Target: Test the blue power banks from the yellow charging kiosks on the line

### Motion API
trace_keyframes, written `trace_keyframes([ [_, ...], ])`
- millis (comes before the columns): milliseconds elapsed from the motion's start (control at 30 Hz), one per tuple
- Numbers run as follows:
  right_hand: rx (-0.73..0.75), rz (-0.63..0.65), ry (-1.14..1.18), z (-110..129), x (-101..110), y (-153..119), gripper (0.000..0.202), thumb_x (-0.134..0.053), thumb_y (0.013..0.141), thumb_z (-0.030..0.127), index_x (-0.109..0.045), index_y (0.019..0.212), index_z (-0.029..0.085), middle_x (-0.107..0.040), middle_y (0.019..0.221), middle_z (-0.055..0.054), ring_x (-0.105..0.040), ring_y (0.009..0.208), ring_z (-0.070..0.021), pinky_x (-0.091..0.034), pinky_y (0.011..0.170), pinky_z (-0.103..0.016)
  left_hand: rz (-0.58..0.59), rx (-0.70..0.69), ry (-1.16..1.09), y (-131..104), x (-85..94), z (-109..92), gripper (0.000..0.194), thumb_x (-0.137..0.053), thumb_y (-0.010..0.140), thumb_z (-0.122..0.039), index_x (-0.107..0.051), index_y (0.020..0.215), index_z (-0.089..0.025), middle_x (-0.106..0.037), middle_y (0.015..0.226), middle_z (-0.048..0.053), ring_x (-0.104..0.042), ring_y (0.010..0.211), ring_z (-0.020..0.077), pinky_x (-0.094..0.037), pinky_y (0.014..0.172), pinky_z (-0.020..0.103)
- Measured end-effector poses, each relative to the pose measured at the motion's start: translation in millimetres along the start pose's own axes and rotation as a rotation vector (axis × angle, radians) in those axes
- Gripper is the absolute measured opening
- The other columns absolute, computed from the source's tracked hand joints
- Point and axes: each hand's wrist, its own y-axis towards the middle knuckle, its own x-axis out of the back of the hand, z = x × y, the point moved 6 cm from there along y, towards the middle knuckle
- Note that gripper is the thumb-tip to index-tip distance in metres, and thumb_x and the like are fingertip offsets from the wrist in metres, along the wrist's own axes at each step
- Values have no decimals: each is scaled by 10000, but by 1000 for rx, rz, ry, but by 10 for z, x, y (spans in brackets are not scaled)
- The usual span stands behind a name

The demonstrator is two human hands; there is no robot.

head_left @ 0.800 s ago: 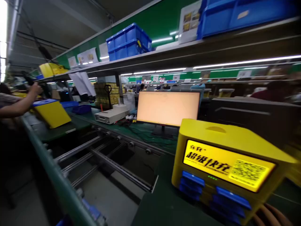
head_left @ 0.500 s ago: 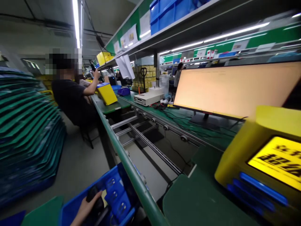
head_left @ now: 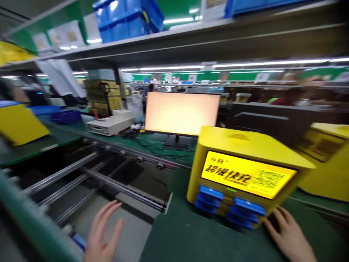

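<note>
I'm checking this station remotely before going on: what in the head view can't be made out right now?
- Right hand: its fingertips reach the yellow charging box; wrist cut off by the bottom edge; actual grip unclear.
- Left hand: open, motion-blurred, cut off at the bottom.
- Box screen: small print and code too blurred to read.
- Second yellow box: cut by the right edge, blurred.
- Monitor: washed out.

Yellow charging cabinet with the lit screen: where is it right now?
In the head view the yellow charging cabinet stands right of centre on the green mat, in front of the monitor, with the right hand at its lower right corner.
</note>
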Motion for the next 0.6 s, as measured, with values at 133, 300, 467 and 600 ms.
trace_keyframes([
  [133,-256,9,72,3,61,-41,733,-414,740,672,-460,1283,182,-488,1207,-133,-493,1113,-328,-426,929,-471,492,297,-546,-117,-1590,-565,609,-483,791,-648,-478,1267,-269,-484,1345,55,-408,1270,265,-389,1038,377],
  [300,-411,-96,252,-104,129,15,688,-511,699,633,-512,1222,187,-540,1207,-106,-507,1122,-287,-423,938,-402,426,364,-658,-213,-2530,-666,766,-347,808,-722,-397,1333,-166,-378,1425,93,-280,1346,256,-258,1124,374],
  [467,-575,-250,256,-430,162,371,708,-562,663,625,-538,1227,197,-591,1148,-142,-478,1129,-390,-414,897,-516,397,413,-623,-178,-2687,-529,715,-366,809,-715,-430,1304,-202,-423,1390,68,-298,1335,268,-269,1116,373],
  [600,-603,-302,345,-508,58,745,720,-585,639,557,-531,1245,171,-564,1205,-168,-452,1148,-419,-380,924,-545,247,300,-520,-104,-2562,-508,719,-410,748,-762,-498,1190,-201,-502,1253,98,-439,1201,302,-369,1019,409],
])
